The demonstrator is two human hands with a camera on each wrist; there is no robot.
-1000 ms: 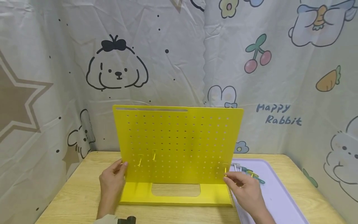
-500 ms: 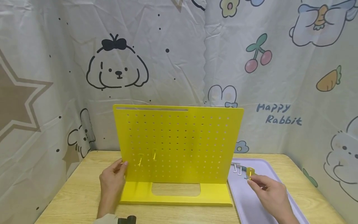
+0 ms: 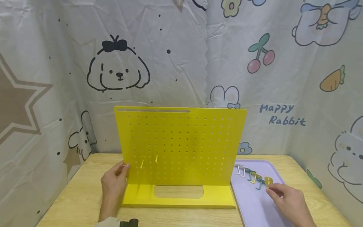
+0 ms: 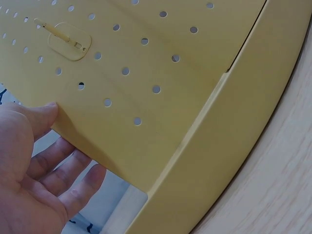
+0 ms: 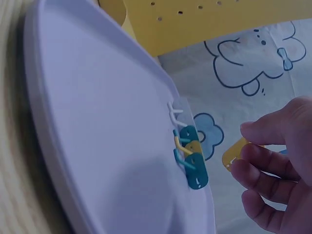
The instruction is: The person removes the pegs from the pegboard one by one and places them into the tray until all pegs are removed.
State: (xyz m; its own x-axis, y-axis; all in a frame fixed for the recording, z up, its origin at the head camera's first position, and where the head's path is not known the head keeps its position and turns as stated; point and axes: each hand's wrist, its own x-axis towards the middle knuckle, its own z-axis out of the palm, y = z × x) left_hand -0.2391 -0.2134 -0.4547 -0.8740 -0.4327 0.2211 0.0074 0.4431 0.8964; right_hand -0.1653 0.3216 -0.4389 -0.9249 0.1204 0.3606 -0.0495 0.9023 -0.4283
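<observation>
A yellow pegboard (image 3: 181, 170) stands upright on its base, with two yellow hooks on its lower left part, one hook (image 3: 156, 157) and another hook (image 3: 142, 162). My left hand (image 3: 114, 183) grips the board's left edge, thumb on the front and fingers behind, as the left wrist view shows. Over the right side of the lilac tray (image 3: 252, 206), my right hand (image 3: 289, 197) pinches a yellow hook (image 3: 268, 181) between thumb and fingers. Its backing plate (image 5: 229, 158) shows beyond the fingertips in the right wrist view.
Several hooks lie in a row along the tray's back: white hooks (image 3: 240, 170), green ones and a yellow hook (image 3: 254, 177). The wooden table (image 3: 76, 198) carries board and tray. A patterned curtain (image 3: 181, 63) hangs close behind and at both sides.
My right hand has moved right, away from the board's lower right corner to the tray's right side, bringing the yellow hook along. My left hand stays on the board's edge.
</observation>
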